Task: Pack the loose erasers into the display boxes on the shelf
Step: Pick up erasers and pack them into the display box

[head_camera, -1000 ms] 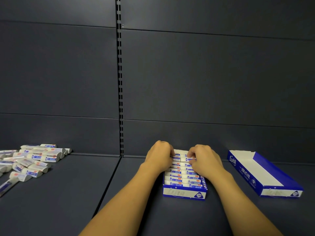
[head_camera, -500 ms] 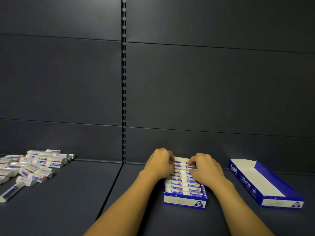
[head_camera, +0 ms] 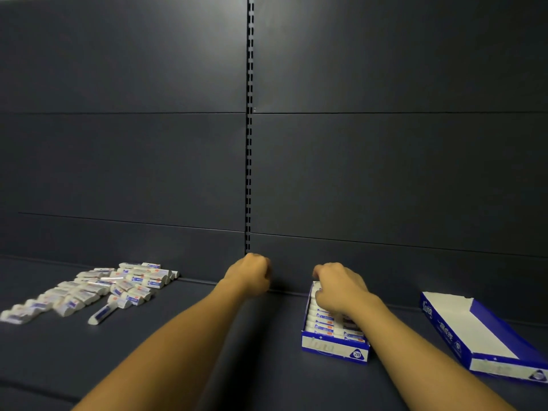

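My left hand [head_camera: 250, 274] — curled, empty — is nearer the loose erasers [head_camera: 98, 289] at nine o'clock; my right hand [head_camera: 338, 292] rests on the filled box [head_camera: 333, 348].

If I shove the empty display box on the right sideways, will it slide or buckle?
The empty display box looks like thin card with a torn back edge, so probably light and flexible. It lies flat on the smooth shelf, so it likely slides easily; pushing a long wall may bow it.
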Demonstrator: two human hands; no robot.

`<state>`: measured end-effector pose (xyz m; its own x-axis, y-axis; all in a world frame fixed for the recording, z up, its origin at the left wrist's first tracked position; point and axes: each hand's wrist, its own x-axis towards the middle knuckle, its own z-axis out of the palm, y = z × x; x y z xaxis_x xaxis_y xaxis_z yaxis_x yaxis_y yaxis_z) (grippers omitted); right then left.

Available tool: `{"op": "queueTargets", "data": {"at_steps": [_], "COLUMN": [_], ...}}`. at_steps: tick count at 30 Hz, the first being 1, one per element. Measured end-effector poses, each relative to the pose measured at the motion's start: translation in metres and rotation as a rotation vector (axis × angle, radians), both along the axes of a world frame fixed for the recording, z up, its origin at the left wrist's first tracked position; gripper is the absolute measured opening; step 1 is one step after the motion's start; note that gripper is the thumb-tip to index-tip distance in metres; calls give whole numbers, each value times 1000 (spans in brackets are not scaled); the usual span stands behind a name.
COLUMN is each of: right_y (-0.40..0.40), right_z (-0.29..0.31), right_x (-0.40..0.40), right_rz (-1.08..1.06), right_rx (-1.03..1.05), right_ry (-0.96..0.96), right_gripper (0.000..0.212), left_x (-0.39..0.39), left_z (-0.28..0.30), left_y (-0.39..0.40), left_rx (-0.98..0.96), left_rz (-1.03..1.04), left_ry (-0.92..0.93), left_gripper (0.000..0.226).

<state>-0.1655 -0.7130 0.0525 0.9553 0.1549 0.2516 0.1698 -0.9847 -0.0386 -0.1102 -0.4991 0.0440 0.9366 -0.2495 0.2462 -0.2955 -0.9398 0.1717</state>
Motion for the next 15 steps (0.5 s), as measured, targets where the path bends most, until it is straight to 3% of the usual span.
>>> {"op": "queueTargets", "data": {"at_steps": [15], "right_y": [80], "right_z": [16], "right_x": [-24], "right_rz": [46], "right_rx": [-57], "right_ry": [148], "right_gripper": [23], "left_x": [-70], "left_z": [13], "left_y": [110], "left_rx": [83], "left_rz": [246], "left_ry": [-44], "left_gripper": [28]}}
